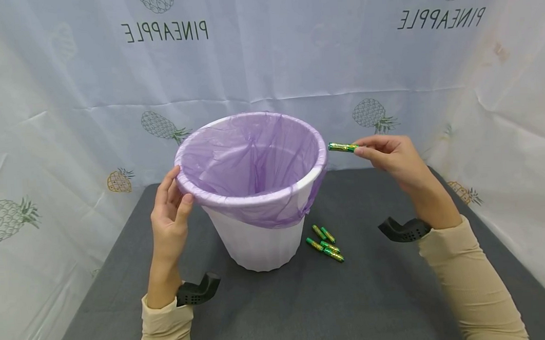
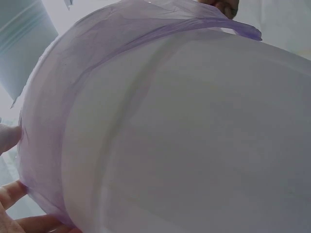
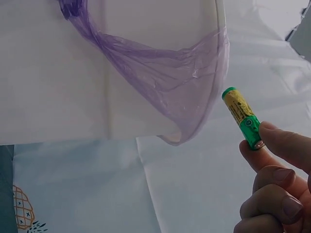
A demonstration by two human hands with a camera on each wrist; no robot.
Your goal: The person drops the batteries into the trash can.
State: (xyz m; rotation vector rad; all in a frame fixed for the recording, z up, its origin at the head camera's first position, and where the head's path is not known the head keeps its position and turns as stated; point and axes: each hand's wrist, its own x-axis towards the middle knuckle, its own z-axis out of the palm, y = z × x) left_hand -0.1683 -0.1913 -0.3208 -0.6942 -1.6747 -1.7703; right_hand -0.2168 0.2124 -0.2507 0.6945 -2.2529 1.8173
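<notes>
A white trash can (image 1: 262, 242) stands upright, lined with a purple plastic bag (image 1: 253, 163) folded over its rim. My left hand (image 1: 170, 221) touches the outside of the rim at the left, thumb and fingers spread apart against the bag; the left wrist view shows its fingertips (image 2: 14, 191) on the purple film. With thumb and forefinger my right hand (image 1: 392, 158) pinches one end of a green and gold battery (image 1: 343, 147). The battery points toward the can's right rim, just outside it. In the right wrist view, the other fingers (image 3: 269, 201) are curled below.
Several more green and gold batteries (image 1: 324, 244) lie loose on the dark grey table (image 1: 280, 313), close to the can's right side. A white curtain (image 1: 290, 61) printed with pineapples hangs behind and at both sides. Each wrist wears a black mount (image 1: 197, 289).
</notes>
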